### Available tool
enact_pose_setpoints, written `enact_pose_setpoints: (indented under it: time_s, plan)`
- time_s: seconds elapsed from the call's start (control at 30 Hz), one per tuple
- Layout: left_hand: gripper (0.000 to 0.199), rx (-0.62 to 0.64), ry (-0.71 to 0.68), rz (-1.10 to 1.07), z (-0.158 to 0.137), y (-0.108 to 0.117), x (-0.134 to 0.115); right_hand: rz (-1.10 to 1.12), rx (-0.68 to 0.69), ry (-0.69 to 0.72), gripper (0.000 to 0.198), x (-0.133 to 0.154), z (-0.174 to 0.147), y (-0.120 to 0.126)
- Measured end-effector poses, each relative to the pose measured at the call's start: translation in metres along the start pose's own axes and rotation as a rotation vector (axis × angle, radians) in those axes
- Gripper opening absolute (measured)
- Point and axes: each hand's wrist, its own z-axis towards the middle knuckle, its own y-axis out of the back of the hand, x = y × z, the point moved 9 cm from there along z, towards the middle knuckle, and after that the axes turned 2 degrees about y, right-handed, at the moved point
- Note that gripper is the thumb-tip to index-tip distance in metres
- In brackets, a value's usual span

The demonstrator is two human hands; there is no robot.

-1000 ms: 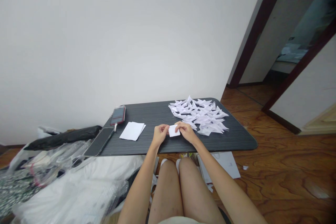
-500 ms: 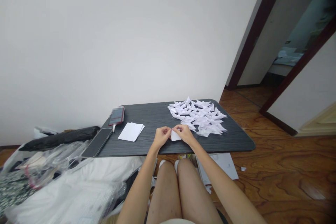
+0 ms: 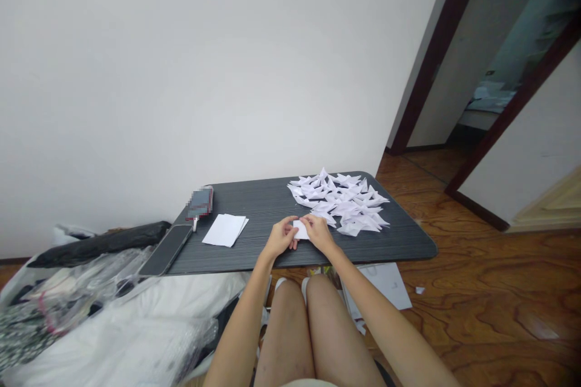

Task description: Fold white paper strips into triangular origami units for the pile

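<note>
A small white folded paper [image 3: 300, 230] is pinched between my two hands just above the front part of the dark table [image 3: 267, 193]. My left hand [image 3: 282, 237] grips its left side, with the lower fingers showing below. On the other side my right hand [image 3: 317, 232] holds the paper's right and upper edge, fingers bent. Right behind my right hand lies a spread of white folded paper boats [image 3: 345, 199], several of them overlapping. To the left of my hands rests a small stack of flat white paper sheets [image 3: 224, 230].
A black phone-like slab [image 3: 167, 250] lies at the table's left front corner, with a blurred-out dark object [image 3: 200, 202] behind it. Plastic-wrapped bundles [image 3: 136, 320] crowd the floor at left. A white board [image 3: 384, 285] is under the table at right.
The left hand's fingers have shifted and now show below the paper, which has tilted and been raised slightly. The view has moved a little.
</note>
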Motion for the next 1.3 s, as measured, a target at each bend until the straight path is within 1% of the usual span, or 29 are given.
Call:
enact_pose_setpoints:
  time_s: [0.13, 0.27, 0.33, 0.37, 0.43, 0.5, 0.57, 0.63, 0.73, 0.8, 1.03, 1.2, 1.3]
  plan:
    - [0.045, 0.059, -0.013, -0.073, 0.000, -0.005, -0.006, -0.022, -0.054, -0.023, 0.025, 0.001, -0.001, 0.006]
    - [0.044, 0.094, -0.007, -0.098, -0.001, -0.006, -0.010, -0.009, -0.132, -0.088, 0.029, -0.009, 0.000, 0.016]
    - [0.043, 0.078, 0.009, -0.089, 0.000, -0.003, -0.008, 0.017, -0.165, -0.129, 0.030, -0.016, 0.000, 0.019]
    - [0.041, 0.049, 0.014, -0.086, 0.000, 0.001, -0.007, 0.039, -0.168, -0.147, 0.031, -0.019, 0.000, 0.018]
    - [0.037, -0.040, 0.010, -0.090, 0.000, 0.010, -0.006, 0.105, -0.135, -0.174, 0.030, -0.024, 0.000, 0.013]
    - [0.036, -0.101, -0.008, -0.102, 0.000, 0.017, -0.007, 0.186, -0.066, -0.191, 0.027, -0.027, 0.001, 0.003]
    - [0.038, -0.084, -0.023, -0.109, -0.001, 0.016, -0.009, 0.264, -0.004, -0.210, 0.025, -0.029, 0.001, -0.007]
    - [0.040, -0.018, -0.028, -0.113, -0.001, 0.010, -0.011, 0.331, 0.035, -0.239, 0.026, -0.031, 0.001, -0.012]
    - [0.041, 0.067, -0.031, -0.134, -0.003, 0.002, -0.014, 0.410, 0.077, -0.288, 0.030, -0.032, 0.000, -0.014]
    - [0.042, 0.087, -0.042, -0.147, -0.004, 0.000, -0.016, 0.448, 0.103, -0.311, 0.031, -0.032, -0.001, -0.015]
    - [0.042, 0.097, -0.044, -0.136, -0.003, 0.000, -0.015, 0.530, 0.155, -0.346, 0.030, -0.031, -0.003, -0.019]
    - [0.026, 0.026, -0.046, -0.126, -0.003, 0.007, -0.013, 0.534, 0.173, -0.320, 0.026, -0.030, -0.001, -0.020]
    - [0.023, -0.012, -0.038, -0.122, -0.003, 0.010, -0.014, 0.534, 0.189, -0.307, 0.025, -0.028, -0.001, -0.020]
